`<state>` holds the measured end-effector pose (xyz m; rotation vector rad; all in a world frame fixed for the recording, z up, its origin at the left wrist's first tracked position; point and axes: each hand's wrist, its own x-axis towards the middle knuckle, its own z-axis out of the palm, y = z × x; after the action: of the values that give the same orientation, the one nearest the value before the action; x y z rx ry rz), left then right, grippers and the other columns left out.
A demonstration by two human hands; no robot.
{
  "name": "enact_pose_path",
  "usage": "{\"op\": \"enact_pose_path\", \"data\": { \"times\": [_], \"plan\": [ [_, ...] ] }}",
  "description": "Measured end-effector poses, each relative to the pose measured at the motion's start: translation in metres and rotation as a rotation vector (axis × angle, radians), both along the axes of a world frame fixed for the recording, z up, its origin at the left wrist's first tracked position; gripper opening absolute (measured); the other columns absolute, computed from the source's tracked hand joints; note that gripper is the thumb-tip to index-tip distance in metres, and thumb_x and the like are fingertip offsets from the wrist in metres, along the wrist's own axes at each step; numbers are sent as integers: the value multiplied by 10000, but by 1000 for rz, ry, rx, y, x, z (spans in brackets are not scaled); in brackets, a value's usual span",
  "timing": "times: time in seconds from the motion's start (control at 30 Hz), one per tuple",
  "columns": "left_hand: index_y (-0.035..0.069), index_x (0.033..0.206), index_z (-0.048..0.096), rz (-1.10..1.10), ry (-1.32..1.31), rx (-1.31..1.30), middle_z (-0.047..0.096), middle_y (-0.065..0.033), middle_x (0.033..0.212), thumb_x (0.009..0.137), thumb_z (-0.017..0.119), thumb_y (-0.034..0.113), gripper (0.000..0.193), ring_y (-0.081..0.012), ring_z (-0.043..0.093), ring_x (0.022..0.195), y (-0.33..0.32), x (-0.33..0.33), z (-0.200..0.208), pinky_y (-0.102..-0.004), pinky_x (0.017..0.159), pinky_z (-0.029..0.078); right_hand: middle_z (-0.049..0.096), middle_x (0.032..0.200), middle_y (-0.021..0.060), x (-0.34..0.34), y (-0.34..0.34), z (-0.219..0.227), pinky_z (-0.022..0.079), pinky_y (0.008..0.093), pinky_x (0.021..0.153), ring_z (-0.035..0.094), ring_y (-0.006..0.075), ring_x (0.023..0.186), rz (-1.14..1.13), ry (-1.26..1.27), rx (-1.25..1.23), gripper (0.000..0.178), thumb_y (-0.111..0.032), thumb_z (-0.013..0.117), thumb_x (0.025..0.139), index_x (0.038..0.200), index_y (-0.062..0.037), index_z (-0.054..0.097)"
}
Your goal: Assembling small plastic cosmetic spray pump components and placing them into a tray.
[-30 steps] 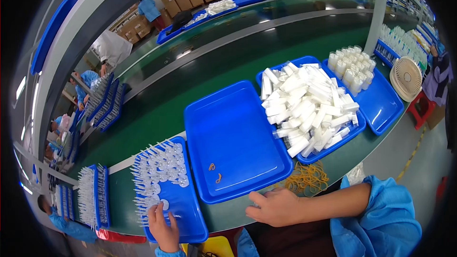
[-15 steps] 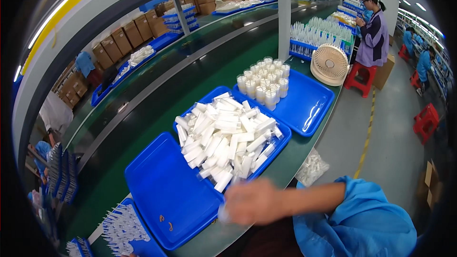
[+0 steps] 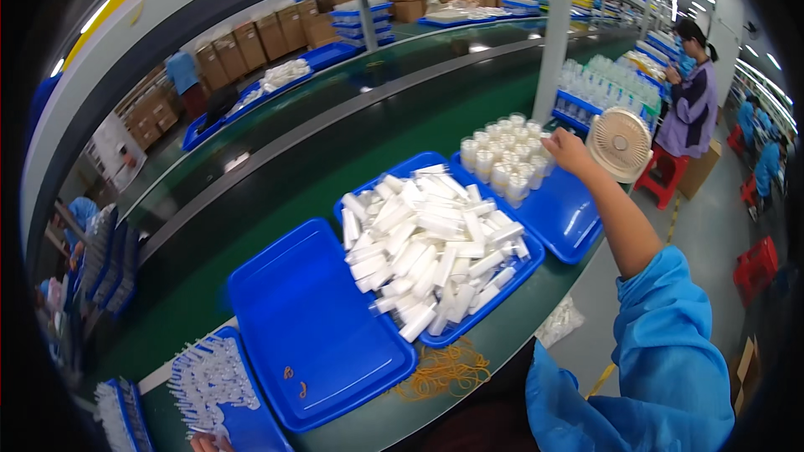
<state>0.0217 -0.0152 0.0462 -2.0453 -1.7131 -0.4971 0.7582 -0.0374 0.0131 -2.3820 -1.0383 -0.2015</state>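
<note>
At the back right, my right hand (image 3: 566,151) reaches out to a group of white cylinders (image 3: 502,159) with clear tops, standing upright in a blue tray. Its bent fingers close at the top of a cylinder on the group's right edge. Only the fingertips of my left hand (image 3: 208,443) show, at the lower edge beside many small white stemmed parts (image 3: 213,377) in a blue tray; its grip is hidden. Between the hands, white rectangular pieces in clear sleeves (image 3: 427,243) are heaped in another blue tray (image 3: 529,266).
A blue tray (image 3: 310,318) holding a couple of rubber bands lies left of the heap. More rubber bands (image 3: 444,370) lie near the front edge. A beige fan (image 3: 620,144) stands beyond my right hand, near a metal post (image 3: 554,33). A co-worker (image 3: 691,100) is at the far right.
My right hand has moved from the front edge up and right to the cylinders, uncovering the rubber bands. The view has shifted, and more of my left fingertips shows.
</note>
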Motion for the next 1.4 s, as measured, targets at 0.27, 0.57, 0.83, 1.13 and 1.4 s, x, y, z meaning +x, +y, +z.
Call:
{"op": "enact_pose_path", "data": {
  "times": [0.27,0.57,0.83,1.13,1.4],
  "plan": [
    [3,982,470,-132,-1110,-211,571,-143,881,905,525,126,155,-216,577,743,-20,31,-13,-348,669,495,562,987,132,-160,68,66,450,391,816,552,320,934,557,-289,165,269,-224,649,774,963,-41,592],
    [26,1158,354,-732,-1820,-576,568,-142,943,859,550,52,358,-241,601,795,-33,134,-7,-366,699,517,570,1092,105,-290,194,63,306,440,920,477,272,1059,624,-298,-589,583,-595,543,774,997,-71,665],
    [11,1074,432,-584,-1862,-718,589,-128,912,821,584,-50,302,-199,605,790,-41,129,-23,-317,734,505,625,817,87,-325,146,37,334,419,787,535,260,932,1056,-534,-119,264,-317,668,760,852,-69,670],
    [-42,925,605,-829,-1586,-654,562,-130,978,821,595,-31,105,-187,590,827,-53,139,-28,-275,735,485,577,873,15,-364,40,58,442,272,679,548,111,760,1323,801,10,268,-92,647,815,1081,-69,621],
    [-1,868,656,-815,-1568,-650,636,-144,900,762,660,31,111,-282,645,766,-59,144,-38,-362,727,519,522,884,14,-367,18,49,337,206,596,464,56,736,1011,1827,-61,280,-128,597,875,1117,-39,489]
  ]
}}
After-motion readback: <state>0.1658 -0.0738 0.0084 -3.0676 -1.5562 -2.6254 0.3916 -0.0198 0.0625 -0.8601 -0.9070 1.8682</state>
